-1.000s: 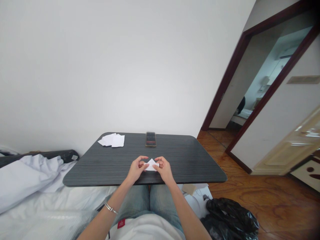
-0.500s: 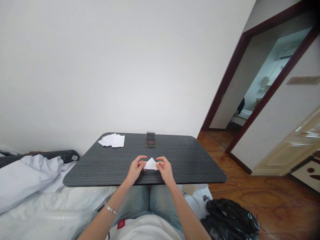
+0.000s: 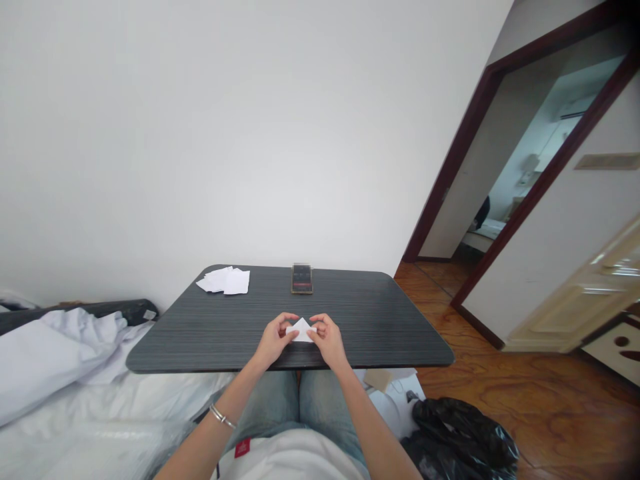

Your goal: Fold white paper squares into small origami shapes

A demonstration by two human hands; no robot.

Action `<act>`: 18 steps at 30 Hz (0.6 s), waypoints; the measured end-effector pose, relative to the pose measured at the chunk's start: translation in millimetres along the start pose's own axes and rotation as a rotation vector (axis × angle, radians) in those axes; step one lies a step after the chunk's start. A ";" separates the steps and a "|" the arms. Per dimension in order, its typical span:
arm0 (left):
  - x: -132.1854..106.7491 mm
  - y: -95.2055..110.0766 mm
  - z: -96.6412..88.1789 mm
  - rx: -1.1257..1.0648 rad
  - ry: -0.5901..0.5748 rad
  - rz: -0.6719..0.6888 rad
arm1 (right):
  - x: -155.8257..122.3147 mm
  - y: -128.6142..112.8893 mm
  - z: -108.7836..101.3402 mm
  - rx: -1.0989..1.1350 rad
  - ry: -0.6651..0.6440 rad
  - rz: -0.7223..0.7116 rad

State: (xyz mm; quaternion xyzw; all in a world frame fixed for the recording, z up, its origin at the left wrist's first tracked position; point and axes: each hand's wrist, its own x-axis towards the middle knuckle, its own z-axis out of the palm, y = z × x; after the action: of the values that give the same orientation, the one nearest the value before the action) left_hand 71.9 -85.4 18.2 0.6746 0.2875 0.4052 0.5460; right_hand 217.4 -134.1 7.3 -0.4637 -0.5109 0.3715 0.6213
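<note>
Folded white paper (image 3: 301, 331), now a tight triangle, sits near the front edge of the desk (image 3: 380, 320), beyond a loose paper stack (image 3: 223, 281) and phone (image 3: 302, 279). My left hand (image 3: 273, 340) and right hand (image 3: 327, 341) have closed in, fingers (image 3: 289, 321) clamped on both its sides.
</note>
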 end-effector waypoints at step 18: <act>2.1 -0.5 -3.4 -0.068 0.091 -0.001 | 3.8 6.0 -4.1 -0.007 0.066 -0.003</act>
State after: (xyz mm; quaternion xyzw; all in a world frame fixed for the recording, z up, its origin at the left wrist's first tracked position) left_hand 70.0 -81.9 18.5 0.6364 0.2983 0.4449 0.5550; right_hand 222.2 -129.6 2.5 -0.4771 -0.4921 0.3533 0.6367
